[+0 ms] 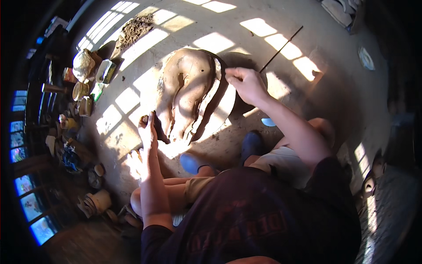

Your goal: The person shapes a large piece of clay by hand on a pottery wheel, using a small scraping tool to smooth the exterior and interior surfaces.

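Note:
A large brown clay form (189, 75) with two long rounded lobes lies on a pale round board (226, 103) on the floor in front of me. My left hand (149, 132) is closed around a small dark lump (144, 119), beside the form's near left end. Over the board's right side, my right hand (248, 86) has its fingers pinched together close to the form's raised right edge. What the pinch holds, if anything, is too small to see. Whether the fingers touch the clay I cannot tell.
A thin dark rod (283, 47) slants beyond my right hand. Crumbled brown clay (135, 31) is heaped at the far left. Tubs and a pale bag (83, 65) crowd the left side. My blue shoes (252, 144) are near the board. Sunlight patches streak the floor.

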{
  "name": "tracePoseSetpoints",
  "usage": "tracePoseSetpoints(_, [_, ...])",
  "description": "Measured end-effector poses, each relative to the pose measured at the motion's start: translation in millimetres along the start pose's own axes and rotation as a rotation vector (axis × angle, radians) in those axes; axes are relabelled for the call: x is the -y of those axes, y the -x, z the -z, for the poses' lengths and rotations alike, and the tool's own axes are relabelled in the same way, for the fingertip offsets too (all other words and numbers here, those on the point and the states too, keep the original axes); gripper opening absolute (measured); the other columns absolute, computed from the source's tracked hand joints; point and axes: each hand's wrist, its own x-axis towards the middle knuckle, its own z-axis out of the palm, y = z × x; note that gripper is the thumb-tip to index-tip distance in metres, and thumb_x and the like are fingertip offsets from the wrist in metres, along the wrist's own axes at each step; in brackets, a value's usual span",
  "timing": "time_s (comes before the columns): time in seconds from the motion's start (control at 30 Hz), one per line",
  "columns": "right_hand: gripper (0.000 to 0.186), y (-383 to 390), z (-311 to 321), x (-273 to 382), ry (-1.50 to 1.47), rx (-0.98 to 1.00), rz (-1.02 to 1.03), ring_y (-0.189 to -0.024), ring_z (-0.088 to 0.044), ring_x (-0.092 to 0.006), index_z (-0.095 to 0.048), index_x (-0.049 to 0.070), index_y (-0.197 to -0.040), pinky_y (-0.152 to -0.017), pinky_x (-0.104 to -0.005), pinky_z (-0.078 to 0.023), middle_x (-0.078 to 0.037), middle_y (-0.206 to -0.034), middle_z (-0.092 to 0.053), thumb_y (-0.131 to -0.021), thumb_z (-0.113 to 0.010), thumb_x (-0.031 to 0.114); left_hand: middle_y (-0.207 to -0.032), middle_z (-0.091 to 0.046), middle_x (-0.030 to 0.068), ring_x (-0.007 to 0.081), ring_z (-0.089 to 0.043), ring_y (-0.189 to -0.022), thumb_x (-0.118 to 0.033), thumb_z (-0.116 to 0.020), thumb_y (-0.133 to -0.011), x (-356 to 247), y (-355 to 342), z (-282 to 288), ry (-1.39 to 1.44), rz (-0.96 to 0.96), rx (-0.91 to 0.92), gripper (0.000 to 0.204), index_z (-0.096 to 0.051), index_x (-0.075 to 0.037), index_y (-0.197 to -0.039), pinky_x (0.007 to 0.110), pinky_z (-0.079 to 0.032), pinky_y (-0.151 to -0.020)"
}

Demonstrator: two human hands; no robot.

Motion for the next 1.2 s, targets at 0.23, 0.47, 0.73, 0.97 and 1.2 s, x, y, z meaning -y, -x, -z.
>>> tracePoseSetpoints(0.23, [0.025,-101.0,-40.9,-24.4,-0.002,-0.028,-0.054,-0.095,-0.077,-0.0192,-0.079,0.002,-0.113,-0.091,-0.0331,-0.059,-0.012,-0.106,-0.081,-0.094,-0.076,0.018,-0.076,-0.047,-0.0064,0.0066,-0.04,-0.069,-0.037,-0.081,-0.097,29.2,0.1,4.6,0.001,-0.009,-0.02,0.035,-0.058,-0.01,-0.095,0.025,-0.035,-0.063])
tracePoseSetpoints(0.47, [0.031,-130.6,-50.2,-13.8,0.234,0.016,-0.059,-0.094,-0.077,-0.0161,-0.081,0.001,-0.114,-0.09,-0.0301,-0.058,-0.012,-0.103,-0.082,-0.09,-0.076,0.022,-0.096,-0.059,0.006,0.012,-0.053,-0.086,-0.037,-0.078,-0.099,45.3,10.2,-2.5,0.279,-0.04,-0.009,0.054,-0.058,0.006,-0.125,0.028,-0.046,-0.08])
tracePoseSetpoints(0.73, [0.032,-122.8,-64.6,14.0,0.459,0.152,0.029,-0.11,-0.073,-0.0342,-0.08,0.004,-0.116,-0.103,-0.0405,-0.054,-0.021,-0.114,-0.077,-0.093,-0.067,0.023,-0.095,-0.059,-0.0009,0.0071,-0.051,-0.085,-0.03,-0.076,-0.101,70.5,12.4,-4.4,0.198,0.006,-0.127,0.03,-0.061,-0.007,-0.114,0.023,-0.041,-0.078])
tracePoseSetpoints(0.97, [0.033,-94.8,-70.3,-5.3,0.381,0.071,-0.022,-0.121,-0.068,-0.0371,-0.079,0.004,-0.119,-0.111,-0.0437,-0.049,-0.022,-0.123,-0.074,-0.095,-0.066,0.023,-0.091,-0.058,-0.0022,0.0068,-0.05,-0.081,-0.028,-0.077,-0.101,90.3,-3.5,-2.4,0.11,-0.128,-0.162,0.029,-0.061,-0.007,-0.111,0.024,-0.04,-0.074])
tracePoseSetpoints(1.2, [0.037,-58.7,-81.8,-15.6,0.136,0.077,-0.215,-0.119,-0.072,-0.0311,-0.077,0.006,-0.126,-0.107,-0.0391,-0.052,-0.019,-0.123,-0.076,-0.095,-0.069,0.026,-0.104,-0.066,0.0091,0.0187,-0.059,-0.096,-0.044,-0.076,-0.099,68.3,2.0,7.9,-0.018,0.065,-0.069,0.052,-0.062,0.001,-0.122,0.035,-0.047,-0.094])
